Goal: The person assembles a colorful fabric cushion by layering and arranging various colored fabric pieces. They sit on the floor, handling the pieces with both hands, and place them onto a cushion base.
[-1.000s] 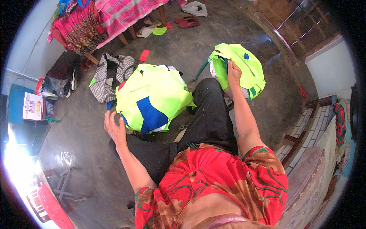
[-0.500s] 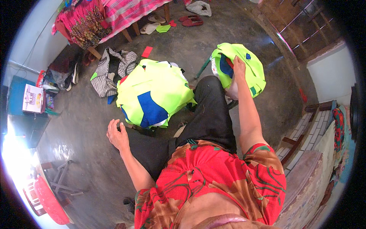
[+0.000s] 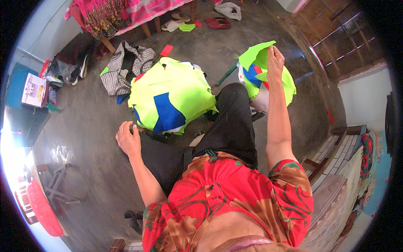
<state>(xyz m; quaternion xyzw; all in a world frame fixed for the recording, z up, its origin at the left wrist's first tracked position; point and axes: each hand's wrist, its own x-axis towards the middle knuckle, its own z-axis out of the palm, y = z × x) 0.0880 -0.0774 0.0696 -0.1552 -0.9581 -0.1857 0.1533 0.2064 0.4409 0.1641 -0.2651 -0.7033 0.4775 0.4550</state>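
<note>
My right hand [image 3: 275, 64] is raised at the right, pinching the edge of a bright yellow-green cloth piece [image 3: 255, 53]. That piece hangs over a smaller heap of yellow-green cloth [image 3: 288, 89], where blue and red bits also show. Something whitish lies under this heap, partly hidden. At my left knee is my left hand [image 3: 128, 139], its fingers loosely bent and apart, holding nothing. Between my legs and the far bed sits a larger pile of yellow-green cloth pieces [image 3: 189, 90], topped by a blue cloth piece [image 3: 167, 112].
A checked grey cloth [image 3: 114, 77] lies beyond the big pile, near a small red scrap [image 3: 166, 51]. Shoes [image 3: 219, 22] and a white plastic bag [image 3: 229, 10] lie on the far floor. A red chair [image 3: 43, 210] stands at the lower left.
My right hand has lifted a yellow-green cloth piece up and away from the smaller heap, uncovering more blue and red. My left hand has stayed by the knee.
</note>
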